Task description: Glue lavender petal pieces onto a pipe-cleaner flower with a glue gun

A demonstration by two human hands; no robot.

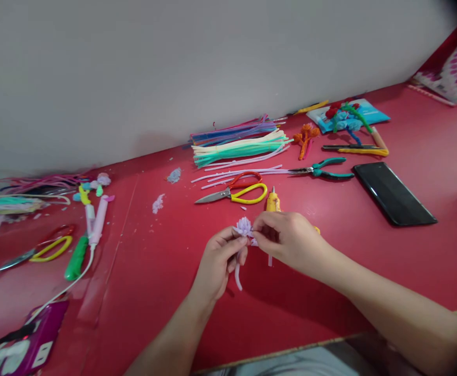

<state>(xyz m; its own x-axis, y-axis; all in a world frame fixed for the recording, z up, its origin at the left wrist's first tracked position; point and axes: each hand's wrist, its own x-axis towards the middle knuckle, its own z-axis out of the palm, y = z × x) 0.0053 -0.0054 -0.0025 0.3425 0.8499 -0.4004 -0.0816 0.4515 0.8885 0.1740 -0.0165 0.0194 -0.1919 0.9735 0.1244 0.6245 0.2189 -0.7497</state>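
A lilac pipe-cleaner flower (243,226) is held above the red table by my left hand (223,257), whose thumb and fingers close round its base. Its fuzzy stem (238,277) hangs down below that hand. My right hand (285,235) pinches at the flower's right side, and a small lilac piece shows under its fingertips. Just behind the right hand lies a yellow glue gun (273,201), partly covered by it. Scissors (232,194) with one red and one yellow handle rest beyond the flower.
Pliers (326,169) and a black phone (395,193) lie to the right. Bundled pipe cleaners (240,149) run along the wall, near an orange pipe-cleaner flower (305,138). Leftward are more scissors (36,253), a green-handled tool (76,258) and a corded pink tool (99,219).
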